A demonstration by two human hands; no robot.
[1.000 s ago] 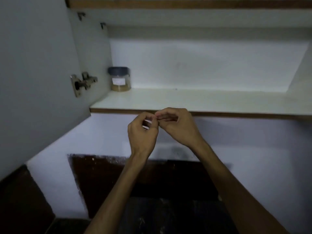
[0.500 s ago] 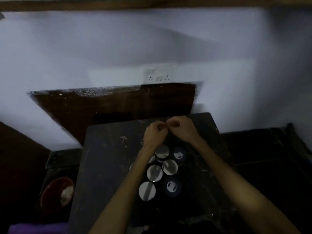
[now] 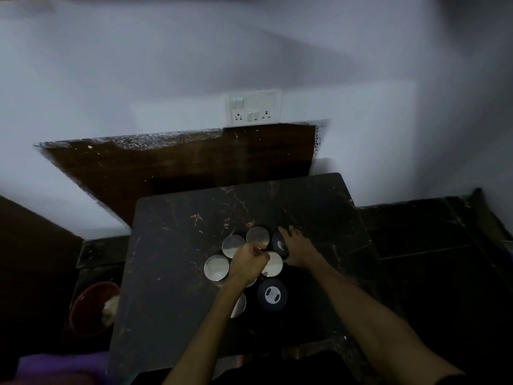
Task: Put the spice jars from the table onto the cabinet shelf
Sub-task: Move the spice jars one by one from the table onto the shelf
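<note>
From the head camera I look down on a dark, scratched table point(image 3: 172, 273) pushed against a white wall point(image 3: 166, 79). A switch plate point(image 3: 254, 107) sits on the wall above a brown panel point(image 3: 166, 168). Down on the left, off the table, a red bowl point(image 3: 91, 309) holds something pale, and a purple cloth point(image 3: 61, 365) shows at the bottom edge. The light is dim and the edges are blurred.

The spice jars point(image 3: 258, 236) stand bunched together near the middle of the table, seen from above: several with shiny metal lids, two with dark lids. My left forearm crosses over the nearest shiny lid and hides part of the cluster.

Compared with half a second ago, the hands have parted; then they were pinched together above the jars. A second ago the view was up at the cabinet shelf, with one jar already standing at its back left.

My left hand point(image 3: 249, 263) is curled into a loose fist over the middle of the cluster, and I cannot tell whether it holds anything. My right hand point(image 3: 299, 248) is spread wide, fingers point(image 3: 286, 232) extended, lying against the right side of the far dark-lidded jar point(image 3: 278, 243), not closed round it. The other dark-lidded jar point(image 3: 272, 294) stands apart, nearer me, between my forearms.
</note>
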